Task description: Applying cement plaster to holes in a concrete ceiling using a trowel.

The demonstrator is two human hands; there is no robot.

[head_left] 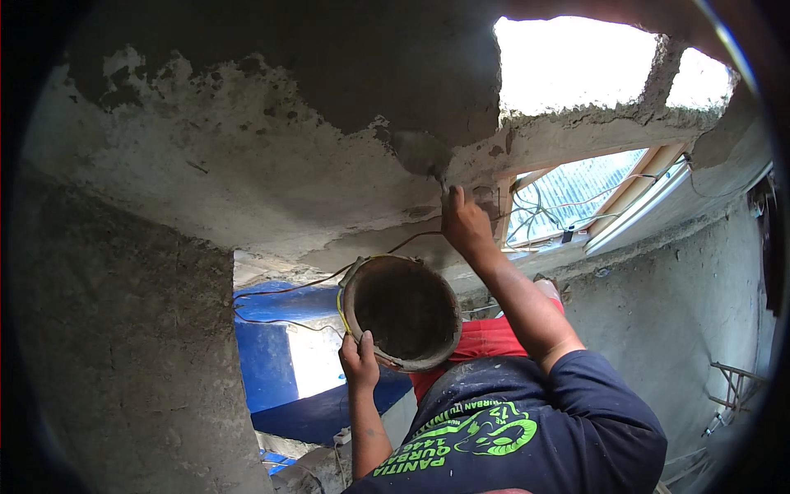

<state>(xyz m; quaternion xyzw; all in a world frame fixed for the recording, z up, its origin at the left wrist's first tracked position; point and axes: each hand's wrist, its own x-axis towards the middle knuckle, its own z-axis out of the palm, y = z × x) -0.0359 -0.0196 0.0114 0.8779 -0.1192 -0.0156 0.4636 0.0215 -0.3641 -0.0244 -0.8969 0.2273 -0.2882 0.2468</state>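
My left hand (359, 360) grips the rim of a round, mortar-caked bucket (401, 309) held at waist height, with dark grey material inside and a yellow handle at its left. My right hand (466, 216) is closed on a trowel (424, 155), whose blade is at the grey plastered surface (206, 165) above the bucket, on a patch where darker plaster meets paler, patchy plaster. The trowel's handle is mostly hidden by my fingers.
Bright openings (576, 62) pierce the surface at upper right, above a framed window (576, 198) crossed by loose wires. A cable (424, 233) runs behind the bucket. Blue panels (271, 362) show at lower left, a rough wall (123, 329) further left, a wooden frame (732, 370) at right.
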